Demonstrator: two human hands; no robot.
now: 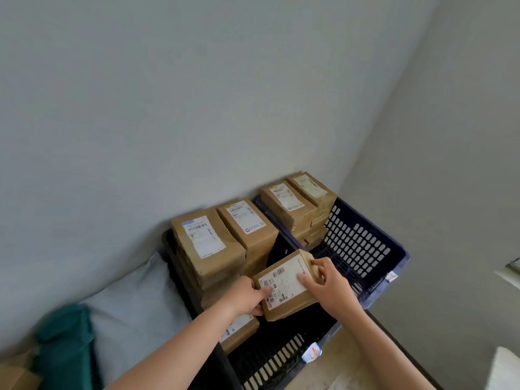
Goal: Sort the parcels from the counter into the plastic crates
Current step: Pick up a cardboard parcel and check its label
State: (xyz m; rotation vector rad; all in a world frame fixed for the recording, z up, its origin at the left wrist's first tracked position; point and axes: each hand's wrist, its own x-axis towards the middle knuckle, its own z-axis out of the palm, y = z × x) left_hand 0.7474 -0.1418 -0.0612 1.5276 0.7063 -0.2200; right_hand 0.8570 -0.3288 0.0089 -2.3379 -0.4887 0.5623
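Parcel [284, 285]: flat rectangular block, wrapped in brown kraft paper, white barcoded label across the top face. Held tilted above the black crate [270, 358], near its middle, touching nothing but the hands. Gripped at both ends: left hand [247, 298] with thumb on the label and fingers curled under the near corner; right hand [329, 280] with fingers curled round the far corner, thumb on the label. Judged light and fairly stiff, the paper matte and unlikely to slip, the folded ends creased and softer; best taken by the two short ends, as here. Flanked in the same crate by two tall stacks of like parcels [208, 243], with one more lying low [239, 330]. Neighboured on the right by a blue crate [365, 249], slotted plastic walls, further stacks [287, 204] at its far end. Bordered on the left by pale bedding [135, 299] and a green cloth [64, 342].
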